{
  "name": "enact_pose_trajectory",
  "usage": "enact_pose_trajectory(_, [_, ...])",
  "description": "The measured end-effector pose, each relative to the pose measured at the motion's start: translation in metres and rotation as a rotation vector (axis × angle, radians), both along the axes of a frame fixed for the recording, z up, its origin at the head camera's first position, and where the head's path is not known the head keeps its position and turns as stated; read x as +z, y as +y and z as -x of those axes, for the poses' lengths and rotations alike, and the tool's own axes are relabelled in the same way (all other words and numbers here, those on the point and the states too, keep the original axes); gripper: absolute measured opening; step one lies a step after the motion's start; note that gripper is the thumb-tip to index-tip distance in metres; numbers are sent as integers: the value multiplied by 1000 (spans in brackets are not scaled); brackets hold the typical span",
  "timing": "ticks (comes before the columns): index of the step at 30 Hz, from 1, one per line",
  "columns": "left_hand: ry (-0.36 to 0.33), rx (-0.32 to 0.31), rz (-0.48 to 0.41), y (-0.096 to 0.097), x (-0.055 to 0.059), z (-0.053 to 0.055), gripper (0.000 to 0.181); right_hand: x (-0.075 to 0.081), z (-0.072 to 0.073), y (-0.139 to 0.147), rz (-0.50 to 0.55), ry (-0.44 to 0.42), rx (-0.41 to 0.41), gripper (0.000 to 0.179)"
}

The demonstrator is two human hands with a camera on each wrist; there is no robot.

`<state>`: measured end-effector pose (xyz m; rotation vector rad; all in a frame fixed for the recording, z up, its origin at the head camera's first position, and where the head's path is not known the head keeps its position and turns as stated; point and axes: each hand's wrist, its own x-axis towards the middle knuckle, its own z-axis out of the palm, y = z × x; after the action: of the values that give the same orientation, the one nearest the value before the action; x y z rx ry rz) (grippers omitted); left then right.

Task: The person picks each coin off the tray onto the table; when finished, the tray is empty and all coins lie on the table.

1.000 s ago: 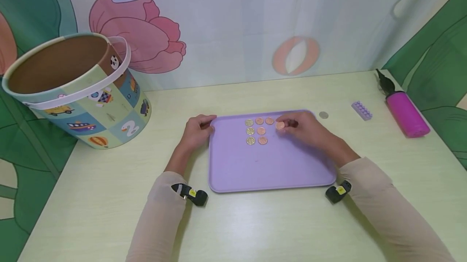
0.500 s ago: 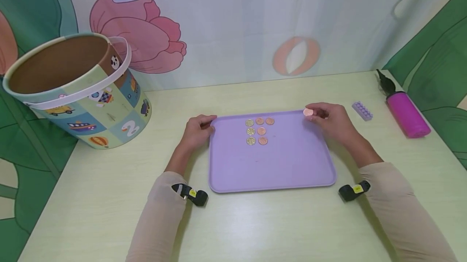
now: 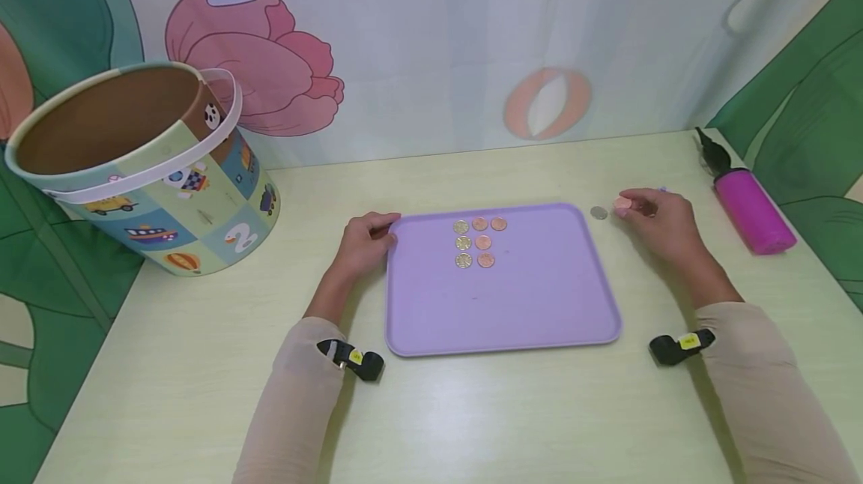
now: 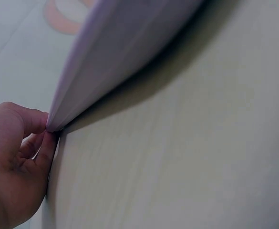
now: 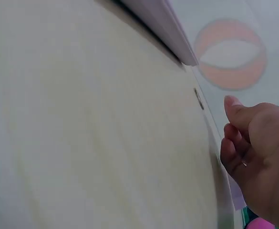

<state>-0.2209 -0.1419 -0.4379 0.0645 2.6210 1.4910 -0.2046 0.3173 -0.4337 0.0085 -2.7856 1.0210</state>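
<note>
Beside the lilac tray (image 3: 526,297), a copper-coloured coin (image 3: 622,204) held between fingertips.
The right hand (image 3: 664,225) pinches it over the table (image 3: 485,416), right of the tray, near a silver-coloured coin (image 3: 598,213) lying flat; the left hand (image 3: 362,244) pinches the tray's far left corner between thumb and fingers. On the tray, three gold-coloured coins (image 3: 463,243) make a column, with four more coppery coins (image 3: 483,243) just to their right.

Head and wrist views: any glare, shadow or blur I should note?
Head view: pale glare on the table nearer the camera than the purple tray, soft shadows beside both sleeves; left wrist view: dimmer, dark shadow under the tray, soft detail; right wrist view: also dim, printed ball soft-edged.
</note>
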Motion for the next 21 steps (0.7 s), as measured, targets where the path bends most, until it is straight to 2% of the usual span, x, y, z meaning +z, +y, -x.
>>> enact_pose_trajectory(6, [-5, 1, -6, -1, 0, 0, 42, -6, 4, 5, -19, -37, -13, 39])
enact_pose_trajectory(14, [7, -13, -19, -2, -1, 0, 43, -10, 9, 3, -79, -34, 15, 36])
enact_pose_trajectory(21, [11, -11, -28, 0, 1, -1, 42, -6, 10, 2, -96, -101, 15, 40])
